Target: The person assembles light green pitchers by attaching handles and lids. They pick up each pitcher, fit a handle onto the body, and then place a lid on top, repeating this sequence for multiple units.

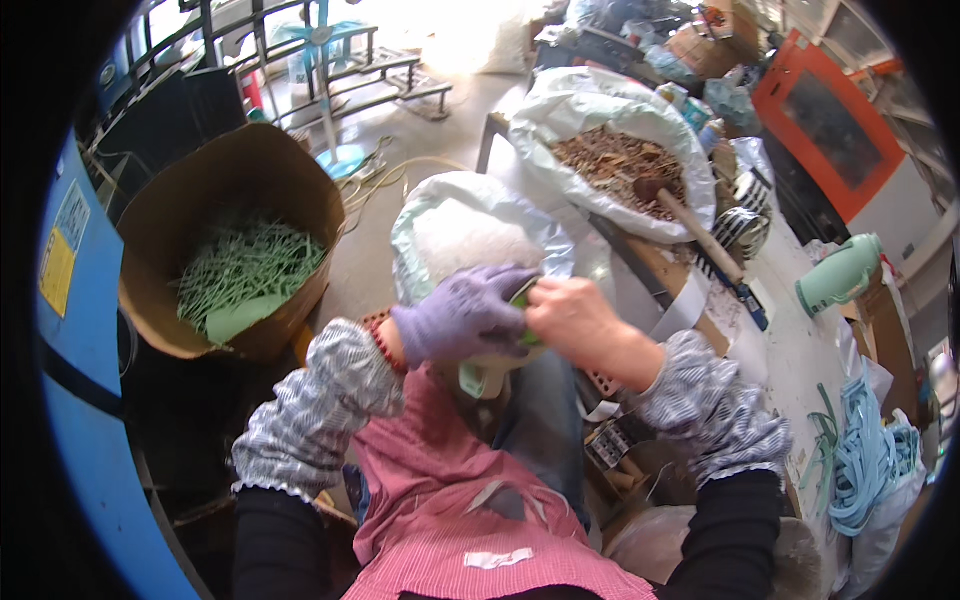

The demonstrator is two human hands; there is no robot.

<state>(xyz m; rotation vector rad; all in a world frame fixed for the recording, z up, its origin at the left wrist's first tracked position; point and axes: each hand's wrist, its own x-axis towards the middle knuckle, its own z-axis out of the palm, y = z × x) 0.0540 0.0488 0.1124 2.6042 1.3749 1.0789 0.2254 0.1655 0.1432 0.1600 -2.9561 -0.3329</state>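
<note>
My left hand (465, 315), in a purple knit glove, holds a green plastic part (531, 335) in front of me. Most of that part is hidden behind my fingers. My bare right hand (581, 322) pinches at its upper right edge; whether a small tool sits in those fingertips cannot be seen. Just below the gloved hand shows a pale green plastic piece (480, 377); I cannot tell if it belongs to the same part. Beyond both hands stands an open white sack (409, 240) with whitish contents (472, 232).
A brown drum (217, 161) with green plastic strips (251, 274) stands left, beside a blue machine (82, 315). At right, a worktable (780, 345) bears a sack (570, 101) of brown chips, a wooden-handled hammer (701, 236), a green jug (840, 274) and blue straps (859, 450).
</note>
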